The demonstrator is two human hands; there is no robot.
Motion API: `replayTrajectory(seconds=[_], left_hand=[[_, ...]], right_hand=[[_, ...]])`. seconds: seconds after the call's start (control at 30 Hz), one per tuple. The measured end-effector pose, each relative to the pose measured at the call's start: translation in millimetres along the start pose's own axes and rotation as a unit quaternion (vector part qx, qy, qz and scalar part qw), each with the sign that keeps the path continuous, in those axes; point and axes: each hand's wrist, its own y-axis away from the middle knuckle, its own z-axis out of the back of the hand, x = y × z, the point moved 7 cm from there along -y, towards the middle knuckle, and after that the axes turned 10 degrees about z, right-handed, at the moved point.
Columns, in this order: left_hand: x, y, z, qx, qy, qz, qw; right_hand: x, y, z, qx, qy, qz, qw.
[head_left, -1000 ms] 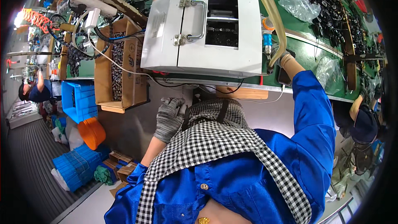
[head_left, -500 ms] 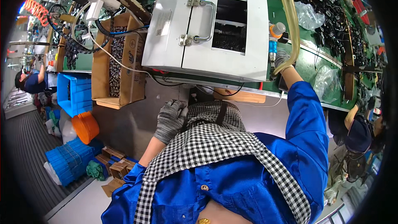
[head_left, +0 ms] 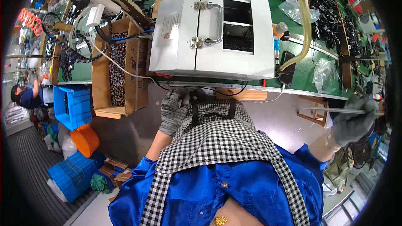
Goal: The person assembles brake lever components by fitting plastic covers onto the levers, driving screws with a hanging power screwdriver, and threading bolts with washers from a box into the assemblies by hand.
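Note:
My left hand (head_left: pixel 173 112), in a grey knit glove, lies against the checked apron (head_left: pixel 213 142) just below the bench edge. Its fingers are stretched out and hold nothing I can see. Far out to the right, my gloved right hand (head_left: pixel 354 122) is closed around a thin, pointed grey metal rod (head_left: pixel 324 109), which points left; motion blurs both. In front of me stands a white metal cabinet (head_left: pixel 176 54) with a hinged door, a handle (head_left: pixel 220 23) and a window showing dark parts inside. A black phone (head_left: pixel 287 69) with a white cable lies right of it.
A cardboard box (head_left: pixel 141 75) of small metal parts stands left of the cabinet. Blue crates (head_left: pixel 74 106) and an orange tub (head_left: pixel 85 139) sit lower left. A yellowish hose (head_left: pixel 305 25) hangs over the green bench (head_left: pixel 303 81). Another person (head_left: pixel 29 96) is at far left.
My right hand has left the bench beside the cabinet and swung out to the right, where the thin rod now shows in it. My left hand has stayed near the apron.

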Motion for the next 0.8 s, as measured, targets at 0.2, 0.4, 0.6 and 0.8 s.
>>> replayTrajectory(seconds=[0.2, 0.4, 0.6, 0.8], left_hand=[[-18.4, -15.0, -5.5, 0.078, 0.02, -0.04, 0.996], [-6.6, -7.6, 3.5, 0.105, -0.021, -0.043, 0.993], [-2.9, -9.4, 5.2, 0.104, -0.037, -0.057, 0.992], [-2.7, -2.8, -3.5, 0.107, -0.034, -0.039, 0.993]], right_hand=[[-51.5, 117.6, -183.1, 0.451, 0.308, 0.109, 0.83], [-128.1, 128.9, -180.9, 0.471, 0.354, 0.101, 0.802], [-146.1, 132.1, -184.5, 0.514, 0.358, 0.1, 0.773], [-136.3, 122.9, -172.7, 0.483, 0.343, 0.148, 0.792]])
